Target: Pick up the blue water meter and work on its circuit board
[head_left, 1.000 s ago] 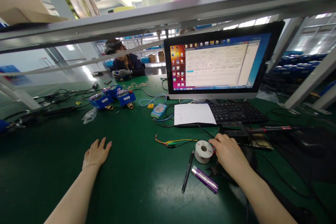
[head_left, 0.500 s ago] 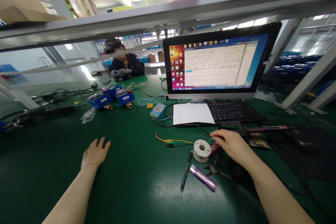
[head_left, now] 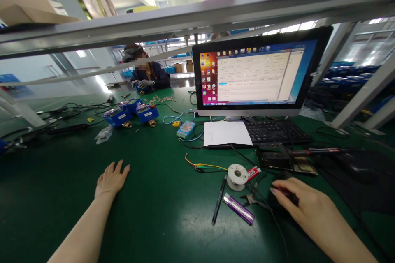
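My left hand (head_left: 111, 180) lies flat on the green table (head_left: 148, 213) with fingers spread, holding nothing. My right hand (head_left: 304, 206) rests at the lower right, fingers curved over a black mouse (head_left: 278, 183) that shows only in part. Just left of it lie small pliers (head_left: 251, 199), a purple tube (head_left: 239, 209) and a black pen (head_left: 219, 199). A white solder spool (head_left: 237, 174) and a small red-and-white item (head_left: 253, 172) sit beyond the fingertips, apart from them.
A monitor (head_left: 256, 74), keyboard (head_left: 277, 131) and white paper (head_left: 226, 133) stand behind. A soldering iron (head_left: 314, 152) lies on its stand at right. Coloured clip leads (head_left: 203, 167), a small blue box (head_left: 186, 129) and blue meters (head_left: 132, 115) lie farther left. A seated person (head_left: 148, 76) works opposite.
My right hand left the solder spool, reached forward briefly, then drew back toward me and right onto the mouse. The left hand has stayed put.
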Demonstrator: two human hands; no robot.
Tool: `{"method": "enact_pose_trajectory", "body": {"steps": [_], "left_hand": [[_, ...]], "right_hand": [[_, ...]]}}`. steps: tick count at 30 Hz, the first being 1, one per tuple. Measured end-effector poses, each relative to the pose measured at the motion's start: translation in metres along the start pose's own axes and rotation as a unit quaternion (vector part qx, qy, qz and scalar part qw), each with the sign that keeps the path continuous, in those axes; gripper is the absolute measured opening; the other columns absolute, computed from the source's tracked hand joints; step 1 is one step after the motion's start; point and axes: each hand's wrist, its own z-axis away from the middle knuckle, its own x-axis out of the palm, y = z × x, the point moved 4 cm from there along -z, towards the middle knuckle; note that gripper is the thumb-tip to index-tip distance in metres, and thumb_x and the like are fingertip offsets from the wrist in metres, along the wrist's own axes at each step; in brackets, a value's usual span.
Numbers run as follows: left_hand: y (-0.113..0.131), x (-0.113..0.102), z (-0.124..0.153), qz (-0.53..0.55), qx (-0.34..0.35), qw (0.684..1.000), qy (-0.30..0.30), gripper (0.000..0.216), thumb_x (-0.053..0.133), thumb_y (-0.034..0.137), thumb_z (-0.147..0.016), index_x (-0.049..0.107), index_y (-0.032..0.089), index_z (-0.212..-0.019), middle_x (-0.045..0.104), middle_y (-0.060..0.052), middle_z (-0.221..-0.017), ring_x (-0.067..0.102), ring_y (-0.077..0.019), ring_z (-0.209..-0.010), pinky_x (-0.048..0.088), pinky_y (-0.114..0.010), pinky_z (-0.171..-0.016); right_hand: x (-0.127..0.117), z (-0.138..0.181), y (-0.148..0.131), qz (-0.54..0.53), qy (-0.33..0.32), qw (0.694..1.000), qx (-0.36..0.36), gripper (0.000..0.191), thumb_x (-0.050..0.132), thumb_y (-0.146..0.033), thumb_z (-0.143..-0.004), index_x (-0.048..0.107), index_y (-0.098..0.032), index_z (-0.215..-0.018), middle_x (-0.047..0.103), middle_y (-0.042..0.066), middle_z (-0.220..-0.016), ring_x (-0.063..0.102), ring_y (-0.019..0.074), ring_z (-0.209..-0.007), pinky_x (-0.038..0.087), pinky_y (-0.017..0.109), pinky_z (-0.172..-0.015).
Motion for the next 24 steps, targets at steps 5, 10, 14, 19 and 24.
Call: {"method": "enact_pose_trajectory", "body": {"steps": [5,10,14,19,24], "left_hand": [[0.000,0.000,0.000,0.000,0.000,1.000,-0.007,0.069,0.009,0.061,-0.082,0.017,0.022,-0.138,0.015,-0.013,-0.145,0.013,-0.0281,-0.133,0.020,-0.049,-0.104],[-0.001,0.001,0.000,-0.002,0.002,1.000,-0.012,0.069,0.010,0.061,-0.082,0.017,0.021,-0.138,0.015,-0.013,-0.145,0.014,-0.0278,-0.133,0.020,-0.048,-0.104],[-0.002,0.002,-0.001,-0.001,0.002,1.000,-0.003,0.070,0.008,0.061,-0.082,0.018,0.021,-0.138,0.015,-0.014,-0.145,0.014,-0.0284,-0.133,0.019,-0.049,-0.104],[-0.003,0.004,-0.003,0.003,0.008,1.000,0.004,0.070,0.010,0.062,-0.082,0.019,0.022,-0.138,0.017,-0.014,-0.144,0.015,-0.0291,-0.132,0.020,-0.049,-0.104],[-0.004,0.004,-0.003,0.013,0.006,1.000,0.014,0.069,0.014,0.062,-0.082,0.021,0.022,-0.137,0.018,-0.014,-0.144,0.014,-0.0299,-0.132,0.020,-0.051,-0.103]], "right_hand": [[0.007,0.017,-0.005,-0.003,0.016,1.000,-0.008,0.030,0.038,-0.046,-0.086,0.059,-0.025,-0.084,0.058,-0.003,-0.078,0.058,0.0111,-0.063,0.046,0.024,-0.055],[0.007,-0.007,-0.013,-0.050,0.036,0.998,-0.026,0.023,0.038,-0.035,-0.088,0.057,-0.022,-0.091,0.057,0.000,-0.089,0.057,0.0127,-0.079,0.046,0.026,-0.070],[0.015,-0.034,-0.019,-0.086,0.034,0.995,-0.041,0.022,0.039,-0.030,-0.087,0.059,-0.021,-0.093,0.054,0.004,-0.096,0.054,0.0156,-0.090,0.045,0.030,-0.079],[0.040,-0.055,-0.025,-0.089,-0.068,0.994,-0.005,0.023,0.042,-0.023,-0.084,0.059,-0.021,-0.099,0.048,0.005,-0.110,0.054,0.0182,-0.092,0.043,0.036,-0.085],[0.051,-0.063,-0.030,-0.054,-0.127,0.990,0.029,0.015,0.045,-0.024,-0.083,0.059,-0.019,-0.080,0.051,0.002,-0.098,0.056,0.0162,-0.080,0.044,0.032,-0.075]]}}
